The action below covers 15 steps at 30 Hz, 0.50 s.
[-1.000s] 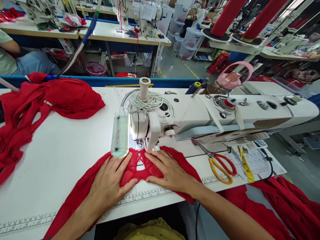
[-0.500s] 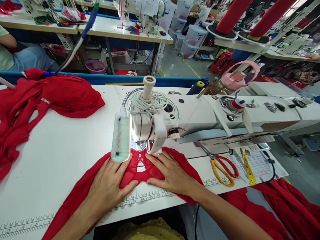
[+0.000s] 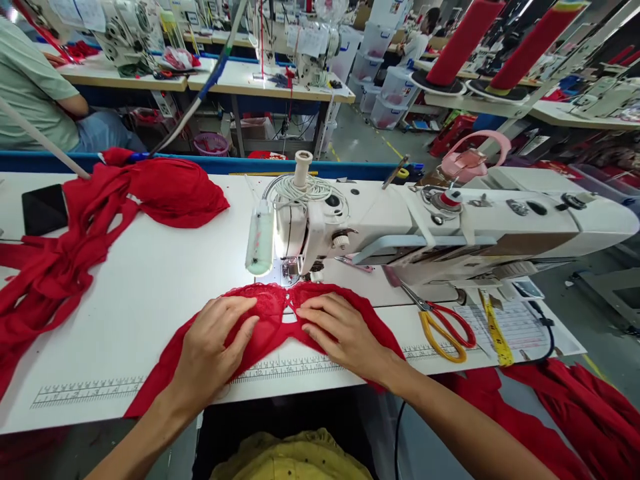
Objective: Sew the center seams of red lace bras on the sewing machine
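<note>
A red lace bra point(image 3: 273, 308) lies spread in front of the sewing machine point(image 3: 305, 230), its crossed centre straps just below the presser foot point(image 3: 291, 269) and apart from it. On its left cup rests my left hand point(image 3: 215, 337), fingers curved and thumb held away from them. My right hand point(image 3: 345, 333) lies over the right cup, its fingertips near the centre straps and its thumb apart. Neither hand visibly pinches the cloth. A ruler scale point(image 3: 300, 367) printed on the white table runs beneath the bra's lower edge.
Red garments point(image 3: 170, 190) are heaped at the left beside a black flat object point(image 3: 44, 209). To the right lie scissors point(image 3: 445, 330), a yellow tape measure point(image 3: 495, 327) and a paper point(image 3: 525, 330). Thread cones point(image 3: 465, 43) stand above. A co-worker point(image 3: 43, 93) sits at the far left.
The bra has come toward me, away from the presser foot. Both hands have lifted from lying flat to a curved pose. The view has shifted, showing more of the left side.
</note>
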Tool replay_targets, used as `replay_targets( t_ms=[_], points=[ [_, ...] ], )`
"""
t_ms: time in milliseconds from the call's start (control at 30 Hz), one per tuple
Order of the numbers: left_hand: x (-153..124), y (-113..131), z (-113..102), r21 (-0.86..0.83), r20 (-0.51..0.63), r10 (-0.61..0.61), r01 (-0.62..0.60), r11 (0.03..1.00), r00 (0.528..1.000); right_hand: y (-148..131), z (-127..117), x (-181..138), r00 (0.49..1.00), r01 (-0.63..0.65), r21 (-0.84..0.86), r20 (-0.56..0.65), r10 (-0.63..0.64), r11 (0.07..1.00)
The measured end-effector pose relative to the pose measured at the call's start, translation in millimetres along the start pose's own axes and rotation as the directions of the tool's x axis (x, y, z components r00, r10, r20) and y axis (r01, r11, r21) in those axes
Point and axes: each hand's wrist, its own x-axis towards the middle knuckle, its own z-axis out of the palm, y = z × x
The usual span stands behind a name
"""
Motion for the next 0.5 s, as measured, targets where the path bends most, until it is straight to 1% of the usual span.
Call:
replay_targets(
  t_ms=[100, 233, 333, 400, 500],
  points=[
    [-8.0, 3.7, 0.1, -0.028, -0.014, 0.059, -0.06, 0.998, 0.998, -4.9, 7.4, 0.0, 0.994, 0.096, -0.05, 0.063, -0.093, 0.994],
    [-21.8, 11.0, 10.5, -0.017, 0.038, 0.177, -0.177, 0.984, 0.983, -7.5, 17.2, 1.0, 0.985, 0.141, -0.133, 0.123, -0.125, 0.981],
    [-32.4, 18.2, 21.9, 0.067, 0.105, 0.248, -0.255, 0.965, 0.963, -8.2, 20.8, 2.7, 0.981, 0.159, -0.178, 0.143, -0.135, 0.971],
    [-38.5, 21.5, 28.1, 0.139, 0.138, 0.27, -0.288, 0.947, 0.953, -8.9, 21.3, 4.0, 0.977, 0.178, -0.205, 0.155, -0.148, 0.962],
    [-45.0, 23.4, 32.8, 0.204, 0.145, 0.281, -0.306, 0.93, 0.949, -9.7, 20.6, 6.2, 0.975, 0.18, -0.205, 0.163, -0.148, 0.962]
  ],
)
